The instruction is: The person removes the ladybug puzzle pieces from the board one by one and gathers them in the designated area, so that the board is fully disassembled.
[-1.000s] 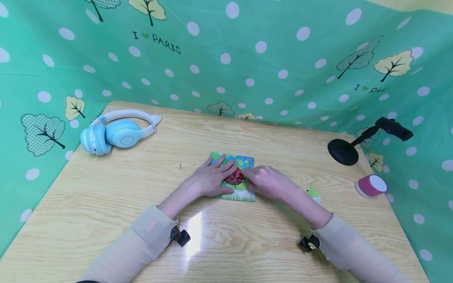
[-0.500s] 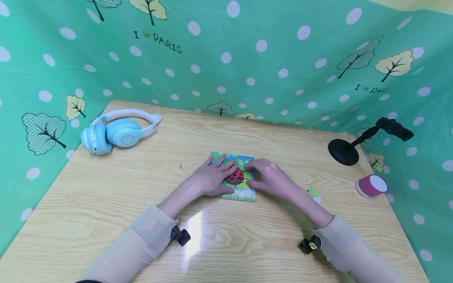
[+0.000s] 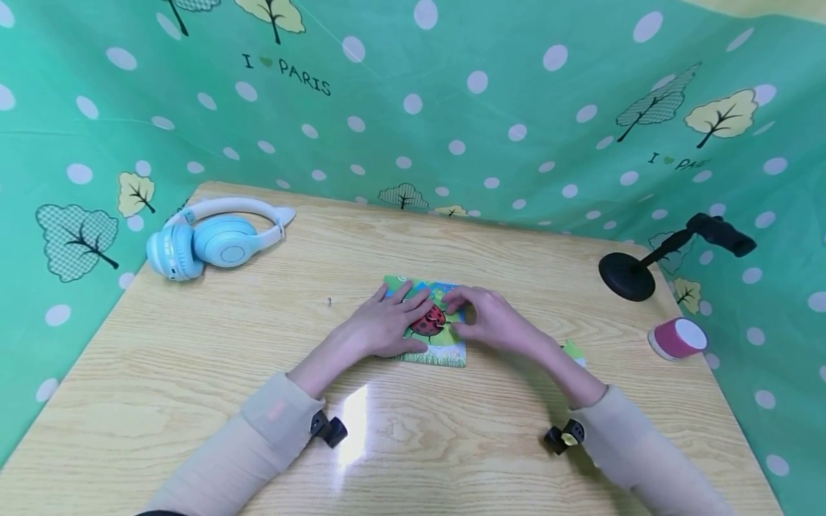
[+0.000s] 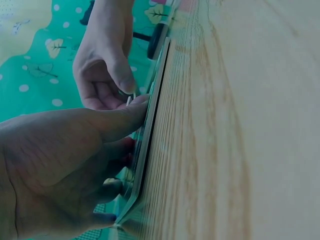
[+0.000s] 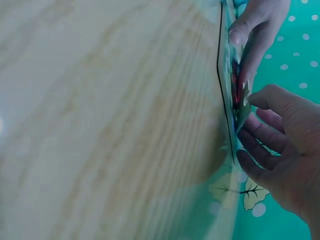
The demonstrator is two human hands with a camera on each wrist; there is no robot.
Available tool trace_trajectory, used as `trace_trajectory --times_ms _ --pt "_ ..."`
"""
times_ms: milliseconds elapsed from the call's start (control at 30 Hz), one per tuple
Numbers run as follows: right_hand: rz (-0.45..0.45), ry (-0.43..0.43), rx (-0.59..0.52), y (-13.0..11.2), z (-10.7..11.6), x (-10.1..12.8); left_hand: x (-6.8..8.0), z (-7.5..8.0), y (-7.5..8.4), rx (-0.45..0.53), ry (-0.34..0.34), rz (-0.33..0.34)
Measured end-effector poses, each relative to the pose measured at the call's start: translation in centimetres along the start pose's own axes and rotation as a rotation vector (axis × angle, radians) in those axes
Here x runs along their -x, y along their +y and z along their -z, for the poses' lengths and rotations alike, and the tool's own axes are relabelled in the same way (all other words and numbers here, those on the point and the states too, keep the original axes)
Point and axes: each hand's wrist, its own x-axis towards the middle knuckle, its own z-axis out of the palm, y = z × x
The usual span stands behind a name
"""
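Near the middle of the wooden table (image 3: 193, 373), the left hand (image 3: 381, 326) lies flat with fingers spread on the ladybird puzzle board (image 3: 431, 331). The right hand (image 3: 493, 322) pinches a puzzle piece (image 5: 243, 107) between thumb and fingers at the board's right side; its picture is hard to make out. Behind the wrist a loose green piece (image 3: 571, 351) is partly hidden. Farther off lie blue headphones (image 3: 213, 240), a pink tape roll (image 3: 677, 338) and a black stand (image 3: 635, 272).

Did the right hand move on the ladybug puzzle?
Yes. The right hand slid a little up the ladybug puzzle, toward its far edge; its fingertips now curl near the top right corner, and the puzzle has stayed put.
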Motion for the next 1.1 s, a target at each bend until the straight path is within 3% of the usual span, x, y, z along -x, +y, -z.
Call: trace_trajectory --times_ms 400,1100 --pt "-0.035 -0.098 -0.03 -0.1 1.0 -0.9 0.1 0.1 0.0 0.021 0.005 0.0" --pt "0.019 -0.195 -0.028 0.4 1.5 -1.9 0.0 -0.2 -0.1 0.025 0.007 0.0"
